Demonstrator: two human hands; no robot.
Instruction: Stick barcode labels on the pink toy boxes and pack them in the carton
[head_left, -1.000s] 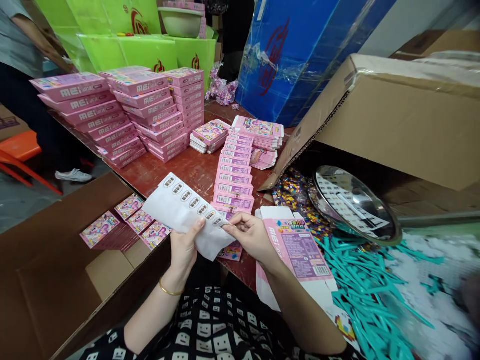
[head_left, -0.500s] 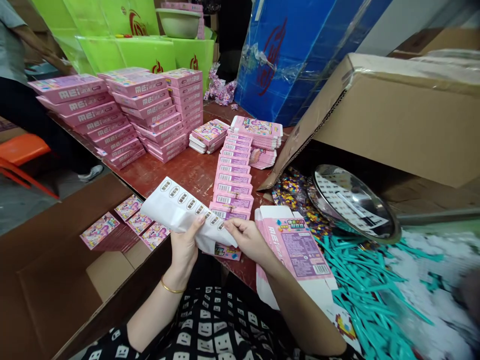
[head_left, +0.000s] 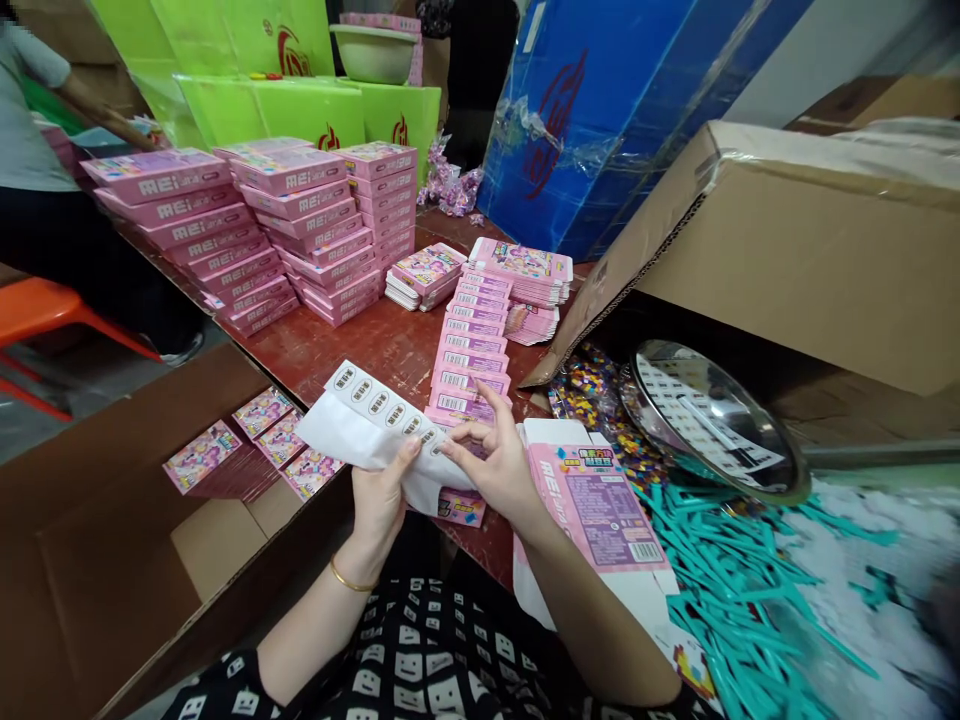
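Observation:
A white sheet of oval stickers (head_left: pixel 352 425) with dark print tilts across the front of the table. My left hand (head_left: pixel 381 490) is closed on its lower edge, thumb on top. At the sheet's right end, the thumb and a bent finger of my right hand (head_left: pixel 499 465) come together in a pinch, while another finger points outward. Whether a single sticker is between the fingertips is too small to tell. Partly hidden under the sheet is a pink box (head_left: pixel 461 508). Beyond my hands runs an overlapping row of pink boxes (head_left: pixel 469 355), barcode ends showing.
Pink box stacks (head_left: pixel 300 210) stand at the back left. An open carton (head_left: pixel 97 500) holding pink boxes is on the left. Flattened pink boxes (head_left: pixel 600 490), teal plastic sticks (head_left: pixel 742 570) and a steel bowl (head_left: pixel 795 470) lie right. A person (head_left: pixel 37 120) stands back left.
Two fingers of my right hand have straightened and spread, its thumb staying at the sheet's right end. The left hand keeps its hold. The view has shifted slightly.

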